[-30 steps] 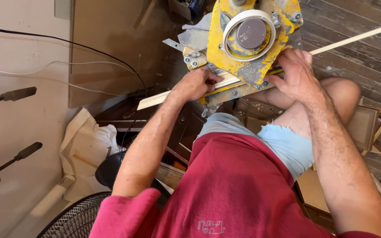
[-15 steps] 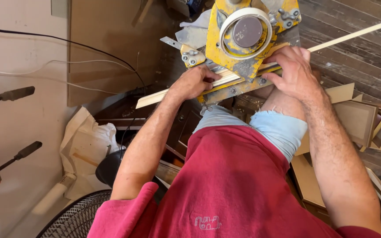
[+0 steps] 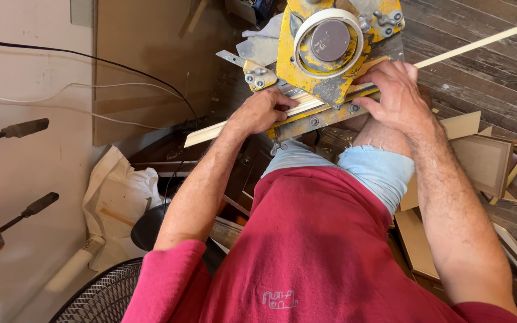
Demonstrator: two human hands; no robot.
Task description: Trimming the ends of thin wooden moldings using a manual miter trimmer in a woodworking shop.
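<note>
Not much has moved since half a second ago, the wood strip [image 3: 258,116] still sits across the yellow machine [image 3: 324,54] at the same slant. Left hand [image 3: 262,110] presses it flat, right hand [image 3: 397,96] grips it at the machine's edge. Picture frames [image 3: 486,164] lie on the plank floor [image 3: 480,78] nearby.
</note>
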